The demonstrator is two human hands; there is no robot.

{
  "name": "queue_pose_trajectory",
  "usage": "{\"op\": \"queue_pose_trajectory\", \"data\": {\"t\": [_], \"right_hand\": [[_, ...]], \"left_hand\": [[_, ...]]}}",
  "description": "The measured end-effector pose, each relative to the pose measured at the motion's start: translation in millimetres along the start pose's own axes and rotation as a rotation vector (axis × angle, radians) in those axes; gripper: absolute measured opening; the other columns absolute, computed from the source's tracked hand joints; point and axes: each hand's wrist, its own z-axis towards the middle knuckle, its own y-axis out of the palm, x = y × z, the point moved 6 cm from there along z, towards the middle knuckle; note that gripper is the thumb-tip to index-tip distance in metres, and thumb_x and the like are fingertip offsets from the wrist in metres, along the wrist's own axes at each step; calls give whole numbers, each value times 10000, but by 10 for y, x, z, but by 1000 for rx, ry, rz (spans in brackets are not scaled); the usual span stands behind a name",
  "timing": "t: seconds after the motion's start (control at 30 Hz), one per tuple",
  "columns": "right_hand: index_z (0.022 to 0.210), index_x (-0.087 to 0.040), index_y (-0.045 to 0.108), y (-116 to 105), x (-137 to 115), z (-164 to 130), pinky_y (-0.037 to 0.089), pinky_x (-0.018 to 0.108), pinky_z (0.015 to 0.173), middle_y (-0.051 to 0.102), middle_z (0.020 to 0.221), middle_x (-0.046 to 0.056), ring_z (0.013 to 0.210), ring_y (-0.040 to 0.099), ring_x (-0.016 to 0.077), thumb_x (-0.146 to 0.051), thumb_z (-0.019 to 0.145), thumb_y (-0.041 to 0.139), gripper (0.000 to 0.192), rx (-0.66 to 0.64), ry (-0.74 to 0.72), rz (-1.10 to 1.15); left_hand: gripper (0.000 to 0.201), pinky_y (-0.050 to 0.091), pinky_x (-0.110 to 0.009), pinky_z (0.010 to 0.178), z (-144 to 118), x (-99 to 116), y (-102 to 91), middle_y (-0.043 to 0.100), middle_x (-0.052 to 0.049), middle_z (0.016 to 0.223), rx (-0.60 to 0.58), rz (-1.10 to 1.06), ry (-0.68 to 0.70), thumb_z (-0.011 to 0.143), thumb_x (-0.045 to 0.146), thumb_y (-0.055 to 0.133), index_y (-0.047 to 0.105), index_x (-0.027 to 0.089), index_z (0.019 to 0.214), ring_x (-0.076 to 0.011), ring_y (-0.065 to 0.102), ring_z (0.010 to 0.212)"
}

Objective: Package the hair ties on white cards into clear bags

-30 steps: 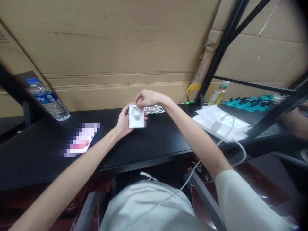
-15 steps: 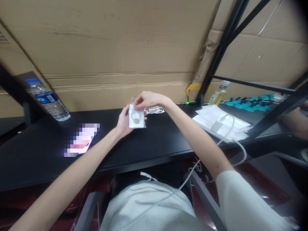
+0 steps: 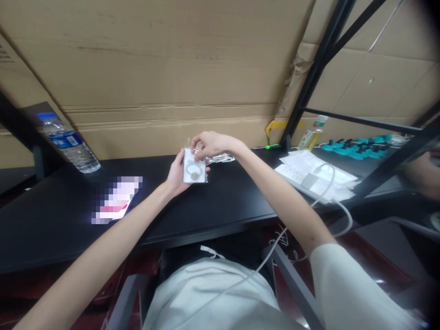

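My left hand (image 3: pixel 176 176) is closed around a small white card packet (image 3: pixel 189 172) in clear plastic, holding it tilted up above the black desk. On the card's face lies a silvery loop with a round metal pendant (image 3: pixel 195 176); it looks like a keychain or bracelet. My right hand (image 3: pixel 208 144) reaches over from the right, its fingertips pinched together at the packet's top end, by the clear plastic flap (image 3: pixel 189 142). What exactly sits between those fingertips is too small to tell. Behind the hands, several silvery packets (image 3: pixel 222 158) lie on the desk, partly hidden by my right hand.
A lit phone (image 3: pixel 118 199) lies on the desk's left, near a water bottle (image 3: pixel 74 144). To the right are papers with a power strip (image 3: pixel 304 176), a white cable (image 3: pixel 338 213), an oil-coloured bottle (image 3: pixel 311 133) and teal objects (image 3: pixel 357 146). Another person's arm shows at far right.
My right fingertips have shifted slightly at the packet's top. The loop and pendant sit a little lower on the card. My left hand has stayed almost still.
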Motion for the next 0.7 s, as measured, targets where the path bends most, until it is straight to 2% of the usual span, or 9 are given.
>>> {"op": "queue_pose_trajectory", "data": {"t": [0.33,0.5,0.7], "right_hand": [[1111,-169,736,-17,-56,-28,520,274,695,783,906,45,768,718,179,-117,794,792,326,-6,-2,-70],[1108,-177,738,-44,-24,-10,527,277,729,794,989,58,882,728,204,-143,782,810,335,41,-26,-74],[1119,-169,739,-56,-23,-7,548,301,786,800,999,66,893,737,210,-146,789,806,338,68,-50,-31]], "left_hand": [[594,623,-464,774,-1,3,7,779,-110,1011,11,6,-4,1046,637,362,654,187,1302,-291,763,835],[621,620,-463,786,-12,13,35,783,-122,1020,-6,8,1,1042,649,362,634,185,1352,-296,764,850],[675,631,-449,785,-9,22,39,784,-147,1047,-16,18,2,1050,670,321,621,164,1380,-295,776,850]]}}
